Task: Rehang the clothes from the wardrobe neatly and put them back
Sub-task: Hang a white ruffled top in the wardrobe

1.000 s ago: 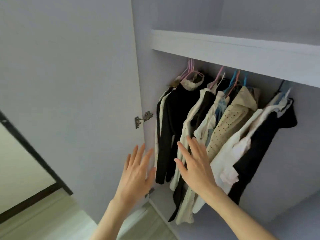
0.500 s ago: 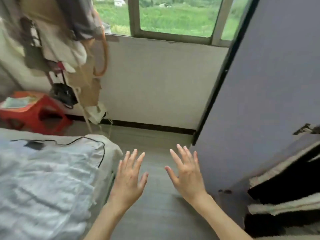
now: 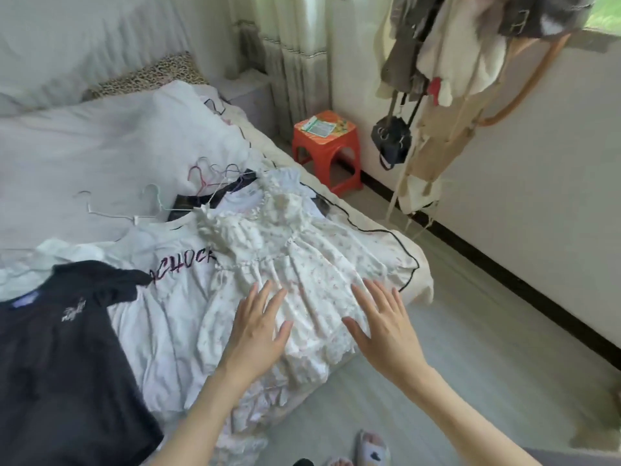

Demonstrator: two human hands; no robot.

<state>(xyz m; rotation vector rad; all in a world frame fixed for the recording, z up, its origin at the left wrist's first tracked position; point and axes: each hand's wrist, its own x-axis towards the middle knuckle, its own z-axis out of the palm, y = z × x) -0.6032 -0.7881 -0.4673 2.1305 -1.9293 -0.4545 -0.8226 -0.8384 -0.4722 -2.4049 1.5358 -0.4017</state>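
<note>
Left hand [image 3: 257, 334] flat, fingers spread apart, holding nothing, over the white flowery dress [image 3: 302, 264]. Right hand [image 3: 383, 327] flat too, fingers spread, holding nothing, at the dress's right edge. Cannot tell if either hand touches the cloth. Dress spread out on the bed [image 3: 84, 146], partly over a white shirt [image 3: 168, 297] with letters. Black shirt [image 3: 60, 364] to the left. Bare hangers [image 3: 201, 183] farther up the bed. Red stool [image 3: 324, 146] on the floor past the bed.

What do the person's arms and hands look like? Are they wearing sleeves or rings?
Both forearms are bare, with no sleeves in view. The left hand and the right hand wear no gloves, and no rings, watch or bracelets can be seen.
</note>
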